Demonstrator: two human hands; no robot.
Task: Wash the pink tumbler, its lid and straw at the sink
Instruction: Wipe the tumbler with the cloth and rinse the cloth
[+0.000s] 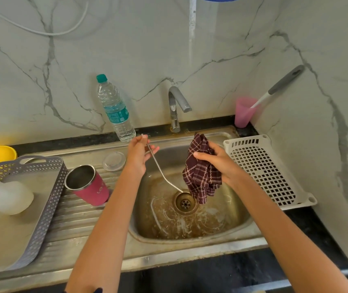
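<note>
Over the sink [190, 249], the left hand [138, 154] pinches the straw [160, 171] while the right hand [217, 161] grips a checked cloth [200, 180].

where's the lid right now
In the head view the clear lid lies on the drainboard, left of the basin, between the pink tumbler and the water bottle, beside the left hand.
</note>
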